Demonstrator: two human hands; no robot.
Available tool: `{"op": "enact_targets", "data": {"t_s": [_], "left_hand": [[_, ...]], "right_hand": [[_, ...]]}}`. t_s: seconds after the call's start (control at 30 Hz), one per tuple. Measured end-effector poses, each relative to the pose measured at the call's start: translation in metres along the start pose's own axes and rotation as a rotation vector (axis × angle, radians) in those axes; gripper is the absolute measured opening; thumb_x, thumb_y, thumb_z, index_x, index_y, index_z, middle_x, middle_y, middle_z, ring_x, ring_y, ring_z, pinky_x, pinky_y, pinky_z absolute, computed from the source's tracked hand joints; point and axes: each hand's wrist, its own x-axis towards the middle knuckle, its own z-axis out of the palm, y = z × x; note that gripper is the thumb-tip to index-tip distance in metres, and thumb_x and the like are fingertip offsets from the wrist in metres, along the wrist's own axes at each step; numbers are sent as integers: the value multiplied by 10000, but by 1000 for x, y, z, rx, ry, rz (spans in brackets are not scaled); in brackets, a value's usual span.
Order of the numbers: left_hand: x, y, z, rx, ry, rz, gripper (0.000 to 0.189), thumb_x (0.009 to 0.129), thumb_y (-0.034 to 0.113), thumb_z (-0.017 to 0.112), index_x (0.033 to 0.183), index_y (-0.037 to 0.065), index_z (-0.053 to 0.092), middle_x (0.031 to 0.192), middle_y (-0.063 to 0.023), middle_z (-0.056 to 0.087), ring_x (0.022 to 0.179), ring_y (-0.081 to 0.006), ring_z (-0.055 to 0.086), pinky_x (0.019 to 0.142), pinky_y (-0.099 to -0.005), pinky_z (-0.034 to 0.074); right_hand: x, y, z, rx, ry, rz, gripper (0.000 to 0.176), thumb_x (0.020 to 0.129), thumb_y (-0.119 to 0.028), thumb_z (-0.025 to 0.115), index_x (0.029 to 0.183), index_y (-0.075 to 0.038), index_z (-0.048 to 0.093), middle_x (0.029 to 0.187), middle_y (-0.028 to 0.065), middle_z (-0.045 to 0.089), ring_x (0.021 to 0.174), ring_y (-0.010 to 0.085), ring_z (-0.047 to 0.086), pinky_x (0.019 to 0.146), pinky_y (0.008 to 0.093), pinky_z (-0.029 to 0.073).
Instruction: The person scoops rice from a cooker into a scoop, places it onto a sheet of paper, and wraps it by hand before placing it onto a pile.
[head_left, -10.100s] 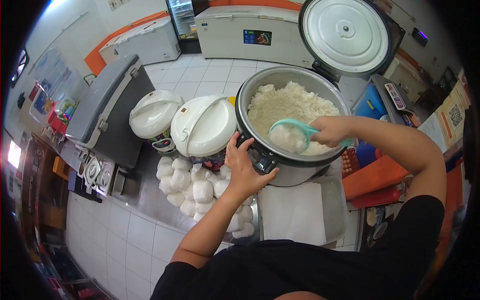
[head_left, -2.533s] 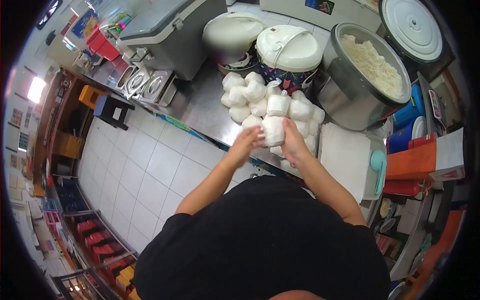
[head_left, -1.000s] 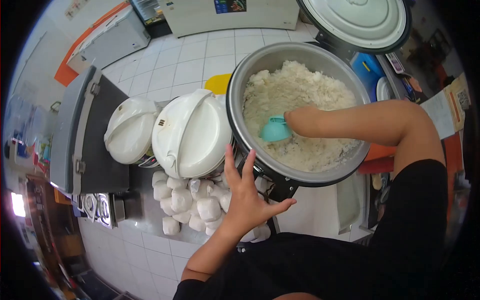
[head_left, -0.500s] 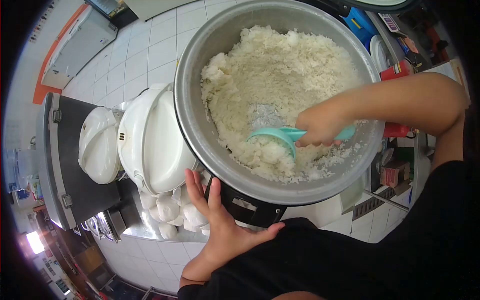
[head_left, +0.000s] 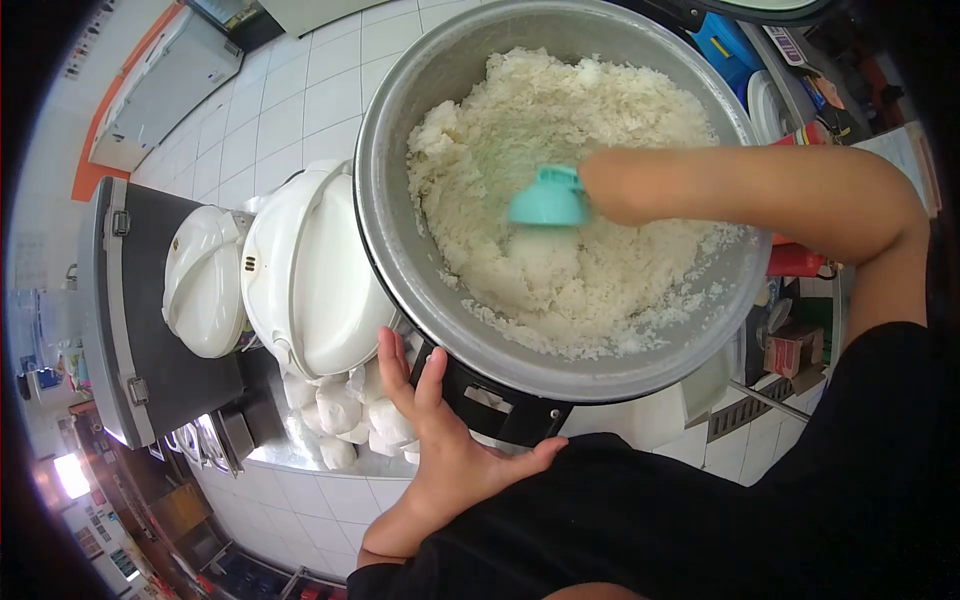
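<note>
A large metal rice pot [head_left: 390, 130] holds a wide mass of cooked white rice [head_left: 610, 100], some of it clinging to the inner wall. My right hand [head_left: 625, 188], blurred, is closed round the handle of a turquoise rice ladle [head_left: 548, 203]. Its bowl is tipped over, open side down, with a white clump of rice just beneath it. Outside the pot, at the lower left, my left hand [head_left: 455, 440] has its fingers and thumb spread apart against the black side handle [head_left: 505, 408].
Two white-lidded rice cookers [head_left: 325, 270] stand left of the pot, beside a grey insulated box [head_left: 150, 310]. Several white wrapped bundles [head_left: 338, 408] lie on the metal table below them. Red containers [head_left: 795, 262] and a cardboard box [head_left: 793, 352] are at the right.
My right hand has lifted and moved up and slightly left, turning the ladle from lying in the rice to bowl-down above it. My left hand stays by the handle.
</note>
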Motion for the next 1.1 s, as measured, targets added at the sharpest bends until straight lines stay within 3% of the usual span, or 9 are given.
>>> {"op": "enact_targets", "data": {"t_s": [0.1, 0.27, 0.37, 0.77, 0.9, 1.0, 1.1], "left_hand": [[1, 1, -1, -55, 11, -22, 1236, 521, 514, 873, 1442, 119, 149, 1456, -325, -24, 1373, -499, 18, 1092, -575, 160], [-1, 1, 0, -62, 31, -15, 1220, 519, 519, 867, 1437, 116, 171, 1459, -326, 6, 1370, -495, 46, 1085, -581, 165], [0, 2, 0, -69, 34, -18, 1216, 520, 519, 865, 1434, 104, 178, 1460, -323, 5, 1370, -492, 52, 1084, -582, 166], [0, 5, 3, -106, 67, -29, 1241, 497, 485, 883, 1433, 87, 172, 1459, -305, 9, 1377, -479, 46, 1091, -556, 199], [-1, 4, 4, -130, 68, -37, 1273, 481, 454, 893, 1444, 81, 148, 1467, -310, -12, 1379, -476, 57, 1094, -545, 203], [-2, 4, 3, -102, 84, -17, 1273, 488, 446, 889, 1444, 65, 139, 1463, -322, 4, 1378, -479, 71, 1093, -541, 204], [-5, 0, 8, -121, 134, 19, 1277, 496, 438, 883, 1436, 19, 126, 1457, -333, 42, 1371, -474, 101, 1094, -537, 194]], "right_hand": [[5, -13, 16, -132, -153, 39, 234, 875, -171, 547, 869, 38, 654, 803, 227, 655, 727, 344, 653, 646, 432, 512], [-33, -38, 14, 281, -303, 86, 299, 903, -214, 526, 825, 54, 632, 684, 232, 626, 646, 360, 639, 614, 438, 502], [-53, -41, 19, 257, -248, -40, 317, 915, -229, 516, 827, 55, 624, 678, 231, 622, 613, 352, 635, 592, 427, 502], [-100, -47, -20, 457, -331, 26, 345, 955, -293, 485, 895, 39, 555, 622, 141, 588, 511, 243, 610, 511, 363, 494], [-107, -37, -25, 467, -333, -55, 332, 956, -284, 470, 914, 36, 548, 610, 109, 572, 496, 211, 592, 495, 350, 489], [-119, -32, -40, 553, -367, -38, 294, 937, -239, 467, 914, 42, 548, 594, 80, 543, 468, 182, 546, 471, 325, 464], [-140, -34, -47, 720, -421, -65, 311, 953, -256, 470, 965, 43, 557, 570, 0, 431, 425, 111, 440, 412, 273, 397]]}}
